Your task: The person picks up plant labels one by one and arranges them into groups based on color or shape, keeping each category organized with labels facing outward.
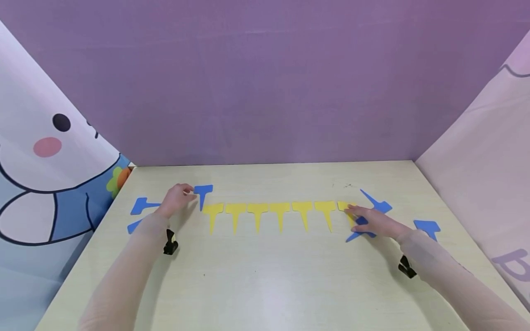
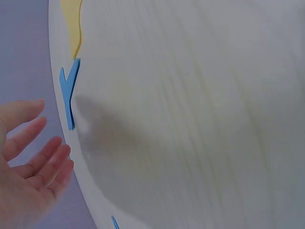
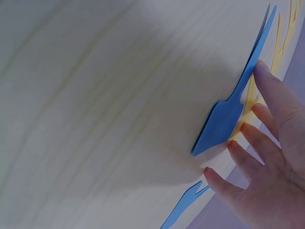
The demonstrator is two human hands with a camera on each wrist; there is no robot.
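Several yellow T-shaped plant labels [image 1: 258, 210] lie side by side in a row, stems toward me. At the row's left end, a blue T-shaped plant label [image 1: 203, 190] lies slightly farther back. My left hand [image 1: 178, 201] hovers beside it with loosely bent fingers, apart from the label in the left wrist view. My right hand [image 1: 378, 222] is spread over the rightmost yellow label [image 1: 342, 205], its fingertips at that label in the right wrist view. Close to the thumb lies a blue label [image 3: 224, 121]. The right hand partly hides the labels under it.
Two blue labels, one sideways [image 1: 141, 205] and one partly hidden [image 1: 133, 227], lie by my left forearm. At right are a slanted blue label [image 1: 378, 204] and another blue label [image 1: 427, 226] by my right wrist. A purple wall [image 1: 265, 92] borders the table's back.
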